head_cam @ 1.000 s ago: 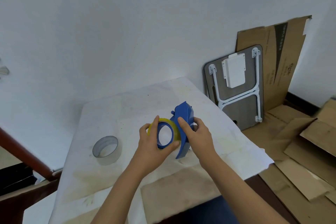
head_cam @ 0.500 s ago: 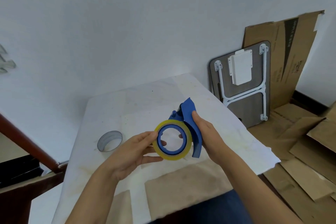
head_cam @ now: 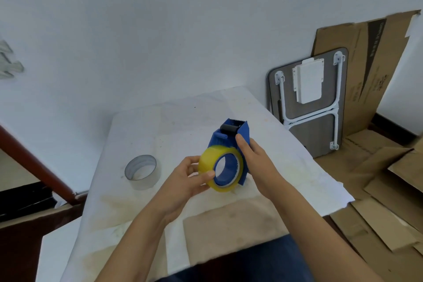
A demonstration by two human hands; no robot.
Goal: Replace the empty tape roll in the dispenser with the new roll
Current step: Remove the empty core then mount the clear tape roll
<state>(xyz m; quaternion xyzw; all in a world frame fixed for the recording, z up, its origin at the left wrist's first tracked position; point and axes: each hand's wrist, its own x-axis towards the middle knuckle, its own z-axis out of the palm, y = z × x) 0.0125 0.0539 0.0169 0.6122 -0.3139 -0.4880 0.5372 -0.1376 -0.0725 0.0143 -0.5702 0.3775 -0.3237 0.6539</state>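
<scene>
Above the table I hold a blue tape dispenser (head_cam: 231, 136) with its serrated blade and black roller pointing away from me. A yellow tape roll (head_cam: 214, 160) sits on the dispenser's blue hub. My right hand (head_cam: 254, 159) grips the dispenser's right side, thumb on its top edge. My left hand (head_cam: 191, 178) pinches the yellow roll's left rim between thumb and fingers. The empty grey roll core (head_cam: 141, 170) lies on the table to the left, apart from both hands.
The table (head_cam: 174, 121) is covered with white paper and stands against a white wall. A folded small table (head_cam: 307, 101) and cardboard sheets (head_cam: 375, 167) lean and lie to the right. A brown rail (head_cam: 34, 158) runs at the left.
The dispenser has turned so its blade end points away and the roll's outer face tilts toward me. My left thumb now presses the roll's rim. The view has shifted slightly.
</scene>
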